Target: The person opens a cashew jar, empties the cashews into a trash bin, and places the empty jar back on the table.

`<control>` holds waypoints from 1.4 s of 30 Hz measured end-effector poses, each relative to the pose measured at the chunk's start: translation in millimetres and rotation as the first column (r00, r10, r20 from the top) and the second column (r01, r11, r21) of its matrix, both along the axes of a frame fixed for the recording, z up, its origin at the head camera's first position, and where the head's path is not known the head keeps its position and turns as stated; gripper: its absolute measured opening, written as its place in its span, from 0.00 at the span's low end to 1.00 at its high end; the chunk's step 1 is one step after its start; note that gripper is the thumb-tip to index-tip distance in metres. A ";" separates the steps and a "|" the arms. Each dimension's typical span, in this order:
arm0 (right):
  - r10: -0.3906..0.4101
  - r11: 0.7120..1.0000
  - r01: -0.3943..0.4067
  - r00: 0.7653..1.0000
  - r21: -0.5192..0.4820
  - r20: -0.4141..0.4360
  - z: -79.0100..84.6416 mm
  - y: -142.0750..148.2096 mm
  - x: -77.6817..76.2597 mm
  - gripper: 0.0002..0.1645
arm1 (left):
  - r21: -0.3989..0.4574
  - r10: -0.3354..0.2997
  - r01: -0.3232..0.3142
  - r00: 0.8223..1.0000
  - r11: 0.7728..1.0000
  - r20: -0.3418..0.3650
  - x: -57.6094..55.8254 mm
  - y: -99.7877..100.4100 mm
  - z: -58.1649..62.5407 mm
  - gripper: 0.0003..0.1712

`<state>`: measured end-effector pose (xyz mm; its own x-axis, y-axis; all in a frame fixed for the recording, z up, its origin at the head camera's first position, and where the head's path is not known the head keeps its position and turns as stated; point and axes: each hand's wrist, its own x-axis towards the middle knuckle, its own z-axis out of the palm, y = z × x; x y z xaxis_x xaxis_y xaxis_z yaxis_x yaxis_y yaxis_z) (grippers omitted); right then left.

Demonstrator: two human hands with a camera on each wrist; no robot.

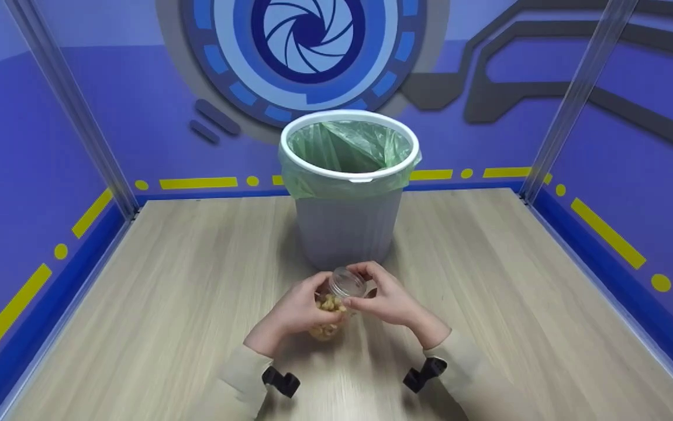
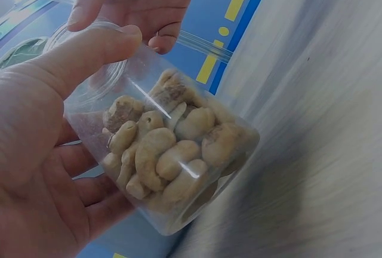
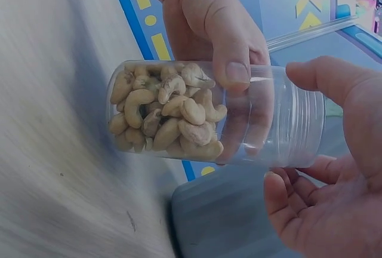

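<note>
A clear plastic jar (image 3: pixel 250 114) of cashews (image 3: pixel 173 111) is held tilted over the table, its bottom toward the person. My left hand (image 1: pixel 304 307) grips the jar round its side, the thumb across the wall in the left wrist view. At the clear, ridged top end (image 1: pixel 348 283), my right hand (image 1: pixel 386 295) has its thumb on one side and curled fingers on the other. The right wrist view shows that right hand (image 3: pixel 352 132) round the ridged end, with the left hand (image 3: pixel 221 31) on the jar's middle. The nuts fill the lower part.
Just beyond the hands stands a grey bin (image 1: pixel 348 228) lined with a green bag (image 1: pixel 313 181). Blue printed panels (image 1: pixel 137 117) enclose the wooden table (image 1: pixel 196 263) at the back and sides. Each sleeve carries a black wrist mount (image 1: pixel 280 381).
</note>
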<state>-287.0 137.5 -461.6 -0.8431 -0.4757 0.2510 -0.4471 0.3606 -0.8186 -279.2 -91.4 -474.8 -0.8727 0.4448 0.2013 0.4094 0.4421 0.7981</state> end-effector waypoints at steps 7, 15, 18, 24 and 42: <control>0.077 0.997 -0.078 0.997 -0.028 -0.022 1.0 0.3 -0.3 0.37 | -0.015 0.001 -0.001 1.000 1.000 -0.012 0.5 0.4 0.3 0.40; 0.110 0.994 -0.110 0.994 0.002 -0.010 2.4 2.0 0.4 0.41 | -0.004 -0.002 0.002 1.000 1.000 -0.010 0.3 0.3 -0.5 0.40; 0.079 0.997 -0.079 0.997 0.010 0.015 2.5 1.3 1.0 0.45 | -0.002 -0.001 0.001 1.000 1.000 -0.001 0.2 0.2 -0.2 0.40; -0.024 1.000 0.024 0.999 0.018 0.031 0.5 -1.7 -0.1 0.40 | -0.005 0.009 -0.009 1.000 1.000 0.005 0.5 0.3 0.4 0.39; 0.007 1.000 -0.007 1.000 0.011 -0.006 -0.4 0.1 -0.3 0.34 | -0.020 0.020 -0.020 1.000 1.000 -0.019 0.9 1.4 0.5 0.39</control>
<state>-287.2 137.6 -462.0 -0.8381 -0.4847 0.2505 -0.4545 0.3661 -0.8120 -278.3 -90.1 -474.3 -0.8777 0.4313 0.2088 0.4150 0.4663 0.7812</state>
